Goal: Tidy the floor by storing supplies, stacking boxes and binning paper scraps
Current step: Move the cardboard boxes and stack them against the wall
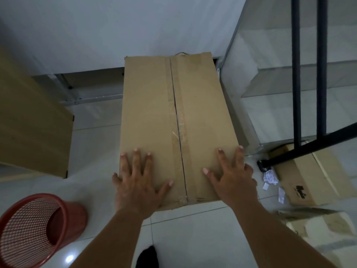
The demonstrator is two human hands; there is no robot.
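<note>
On white floor tiles (193, 238), hands press a cardboard box (154, 113).

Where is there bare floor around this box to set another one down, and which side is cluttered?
Bare tile lies between the big box and the brown box on the left, beyond the red basket. There is more in front of the big box's near edge. The right is crowded: paper scraps, a flat carton by the black rack, and crumpled cardboard.

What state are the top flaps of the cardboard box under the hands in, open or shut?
Shut: the cardboard box flaps lie flat, meeting along a taped centre seam.
</note>
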